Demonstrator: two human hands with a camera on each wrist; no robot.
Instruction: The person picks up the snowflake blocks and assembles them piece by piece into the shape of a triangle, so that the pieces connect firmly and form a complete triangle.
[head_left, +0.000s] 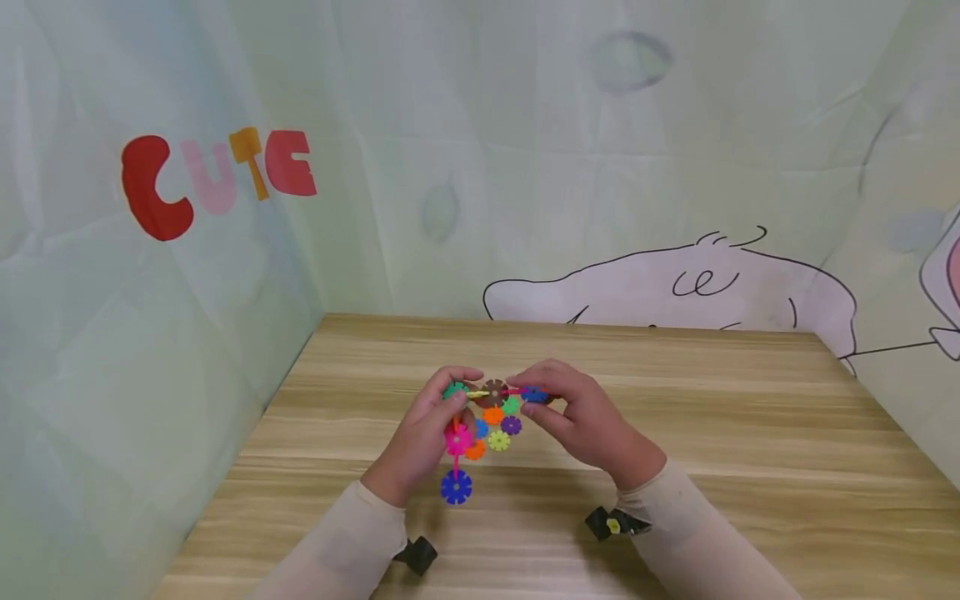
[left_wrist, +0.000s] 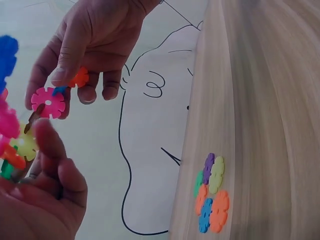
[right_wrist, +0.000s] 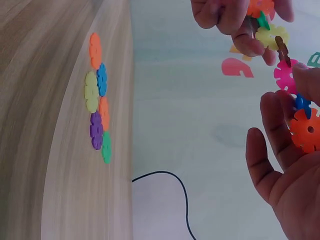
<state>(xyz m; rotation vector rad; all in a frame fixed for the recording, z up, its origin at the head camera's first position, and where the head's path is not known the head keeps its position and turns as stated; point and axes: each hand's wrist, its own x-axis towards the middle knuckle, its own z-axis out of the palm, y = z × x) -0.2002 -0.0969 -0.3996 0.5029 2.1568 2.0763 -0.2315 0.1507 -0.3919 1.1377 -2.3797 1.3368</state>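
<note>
Held above the light wooden counter (head_left: 675, 433): a chain of linked, multicoloured plastic snowflake discs (head_left: 491, 393). Left hand (head_left: 420, 437) curled round its 9 o'clock end, fingers (left_wrist: 50, 145) pinching. Right hand (head_left: 588, 421) pinched the 3 o'clock end, fingers (left_wrist: 67, 55) bent. Loose flat plastic discs (head_left: 495, 429) lay beneath.

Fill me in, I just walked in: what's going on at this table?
A person holds a chain of interlocked plastic snowflake discs in the air above a wooden table. The left hand grips one end, where a pink disc and a blue disc hang down. The right hand pinches the other end. A cluster of loose discs in orange, green, purple, yellow and blue lies flat on the table under the hands.
</note>
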